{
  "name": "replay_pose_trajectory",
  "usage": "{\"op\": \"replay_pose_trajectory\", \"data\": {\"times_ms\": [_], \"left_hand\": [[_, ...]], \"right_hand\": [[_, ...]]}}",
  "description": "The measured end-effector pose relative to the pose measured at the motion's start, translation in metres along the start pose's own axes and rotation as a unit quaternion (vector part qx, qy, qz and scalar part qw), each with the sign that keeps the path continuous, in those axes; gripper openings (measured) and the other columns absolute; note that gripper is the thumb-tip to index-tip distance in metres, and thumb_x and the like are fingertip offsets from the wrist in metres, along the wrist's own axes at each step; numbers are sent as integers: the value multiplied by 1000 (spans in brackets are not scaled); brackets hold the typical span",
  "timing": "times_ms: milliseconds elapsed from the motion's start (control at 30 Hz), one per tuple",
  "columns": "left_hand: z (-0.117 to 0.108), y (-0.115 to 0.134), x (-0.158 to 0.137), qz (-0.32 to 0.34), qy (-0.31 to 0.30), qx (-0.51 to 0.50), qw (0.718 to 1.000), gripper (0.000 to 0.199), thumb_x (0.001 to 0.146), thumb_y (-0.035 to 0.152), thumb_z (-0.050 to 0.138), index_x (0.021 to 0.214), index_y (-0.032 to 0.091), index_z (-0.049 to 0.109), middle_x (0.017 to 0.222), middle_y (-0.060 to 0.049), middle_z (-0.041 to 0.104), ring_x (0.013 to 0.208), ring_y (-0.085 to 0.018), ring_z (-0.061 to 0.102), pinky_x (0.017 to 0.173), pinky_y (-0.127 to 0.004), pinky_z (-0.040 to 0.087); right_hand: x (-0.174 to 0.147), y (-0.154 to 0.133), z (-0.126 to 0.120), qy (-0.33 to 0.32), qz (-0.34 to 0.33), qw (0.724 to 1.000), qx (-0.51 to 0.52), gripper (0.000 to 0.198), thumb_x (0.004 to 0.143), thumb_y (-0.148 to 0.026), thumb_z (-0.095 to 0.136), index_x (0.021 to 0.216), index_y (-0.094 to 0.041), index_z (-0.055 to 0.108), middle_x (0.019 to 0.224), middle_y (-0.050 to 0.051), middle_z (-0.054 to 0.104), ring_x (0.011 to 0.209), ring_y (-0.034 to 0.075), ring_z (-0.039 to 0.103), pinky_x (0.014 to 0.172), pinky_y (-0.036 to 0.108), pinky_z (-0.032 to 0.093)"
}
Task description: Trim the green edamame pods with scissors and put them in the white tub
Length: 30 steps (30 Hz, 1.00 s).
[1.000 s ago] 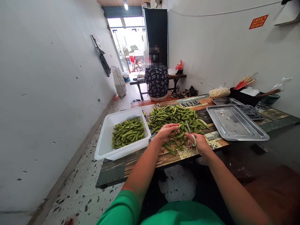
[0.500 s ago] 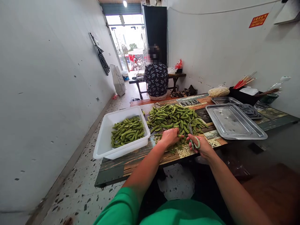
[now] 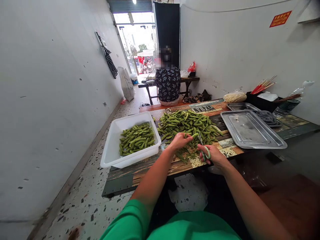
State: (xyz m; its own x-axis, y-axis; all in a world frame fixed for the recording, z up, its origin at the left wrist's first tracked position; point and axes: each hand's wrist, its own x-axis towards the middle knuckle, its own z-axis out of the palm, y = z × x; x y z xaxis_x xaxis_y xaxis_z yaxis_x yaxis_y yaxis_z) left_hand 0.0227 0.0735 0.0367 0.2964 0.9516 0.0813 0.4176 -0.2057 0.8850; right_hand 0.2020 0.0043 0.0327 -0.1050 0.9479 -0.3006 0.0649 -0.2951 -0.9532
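Observation:
Between the fingertips of my left hand (image 3: pixel 182 140) is a green soybean pod (image 3: pixel 195 135), its free end pointing right. My right hand (image 3: pixel 211 156) is closed on a pair of scissors (image 3: pixel 206 152) with pale green handles. The blades point up and away, close to the pod's tip. Behind both hands lies a large heap of soybean pods (image 3: pixel 183 121) on the patterned tabletop. Green trimmings (image 3: pixel 183 155) are scattered just below my hands. To the left, a white plastic tub (image 3: pixel 106 155) contains many more pods (image 3: pixel 137 140).
At right lie a metal tray (image 3: pixel 252 130), a smaller tray behind it, a black box with skewers (image 3: pixel 262 85) and a plastic bottle (image 3: pixel 287 105). A bundle of pale sticks (image 3: pixel 235 97) is near the wall. A person (image 3: pixel 167 83) sits beyond the table, back turned.
My left hand has risen slightly, and the pod in it now shows beside the scissor blades. The scissors have shifted a little left and turned. The view has moved slightly.

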Motion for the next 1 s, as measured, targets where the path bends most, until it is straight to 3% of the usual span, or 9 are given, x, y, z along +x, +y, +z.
{"op": "replay_pose_trajectory", "data": {"times_ms": [267,400,567,733,833,1000], "left_hand": [[-3,1,-2,-16,-51,-13,998,35,72,49,65,69,14,65,48,6,37,48,-7,30,48,-23,22],[-3,1,-2,-60,-88,-111,988,37,69,48,69,70,13,61,48,6,38,44,-5,29,45,-23,19],[-3,7,-4,-118,-130,-271,946,34,68,42,72,69,14,53,50,5,43,40,-3,28,41,-20,15],[-2,5,-2,-69,-112,-378,916,34,69,40,73,65,10,57,54,1,47,44,-3,33,42,-18,17],[-1,1,0,-51,-113,-396,910,35,69,41,73,67,7,62,52,2,44,44,-2,31,41,-18,16],[0,4,-2,-54,-125,-403,905,34,66,38,76,70,9,59,63,-3,56,45,-2,36,41,-17,21]], "right_hand": [[4,-2,-3,2,-20,998,-51,40,66,-54,73,68,-17,57,47,-2,57,36,11,51,28,18,28],[8,3,-2,23,-46,995,-89,44,68,-57,70,58,-17,54,42,-2,54,32,10,48,28,19,25],[10,5,1,30,-53,996,-61,44,66,-55,73,57,-17,52,41,-3,52,31,7,45,30,17,27],[0,0,11,-26,-17,999,-20,44,65,-58,73,69,-17,55,52,-2,58,40,10,53,29,18,35],[-5,-2,18,-37,-16,999,-7,43,66,-58,72,71,-18,55,54,-2,59,44,11,55,29,19,36],[-1,-2,21,-29,-22,999,-10,44,68,-60,69,72,-18,56,54,-2,59,43,12,54,29,21,36]]}}
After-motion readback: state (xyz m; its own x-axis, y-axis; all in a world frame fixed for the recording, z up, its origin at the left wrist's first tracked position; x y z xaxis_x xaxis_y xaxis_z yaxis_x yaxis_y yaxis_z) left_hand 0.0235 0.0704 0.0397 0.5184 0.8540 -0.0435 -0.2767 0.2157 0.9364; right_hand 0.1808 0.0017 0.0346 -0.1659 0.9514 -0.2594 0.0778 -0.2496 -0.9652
